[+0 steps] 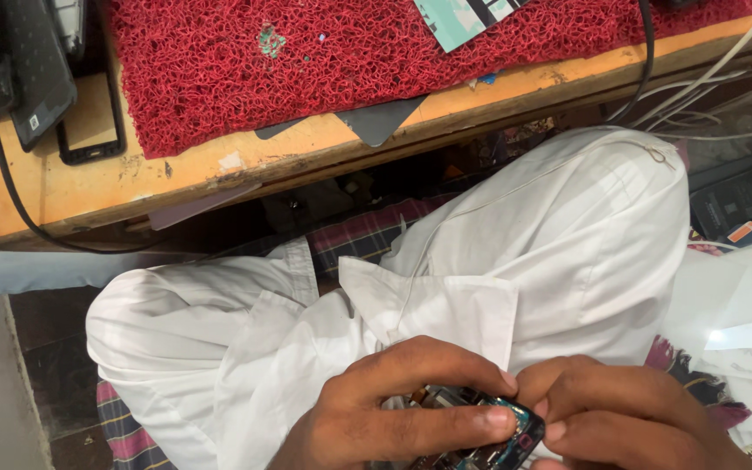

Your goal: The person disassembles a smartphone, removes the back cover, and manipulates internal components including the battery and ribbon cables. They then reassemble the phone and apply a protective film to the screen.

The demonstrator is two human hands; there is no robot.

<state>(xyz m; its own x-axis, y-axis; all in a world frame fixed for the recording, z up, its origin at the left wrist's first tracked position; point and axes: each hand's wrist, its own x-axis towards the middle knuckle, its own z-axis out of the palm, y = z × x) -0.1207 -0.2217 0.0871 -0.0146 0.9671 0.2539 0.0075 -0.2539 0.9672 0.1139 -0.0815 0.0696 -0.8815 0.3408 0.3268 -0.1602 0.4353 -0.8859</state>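
Head view, looking down at a lap in white cloth (567, 235). Left hand (393, 413) curled narrow around a small dark device (489, 431), thumb laid along its upper edge. Right hand (628, 413) pinching the same device at its rounded right corner, fingertips tight together. Device held low over the lap, just below the wooden bench (324, 148) with its red mesh mat (350, 61). Inner parts of the device seemingly exposed, though too blurred to tell for sure.

Risks, as a judgement: grip at one corner only, so a slip likely to drop the device into the folds of cloth; hard thumb pressure liable to flex or crack a thin edge; small loose pieces easily lost in the lap. Black cable (10, 191) hanging from the bench well apart, no snag likely.
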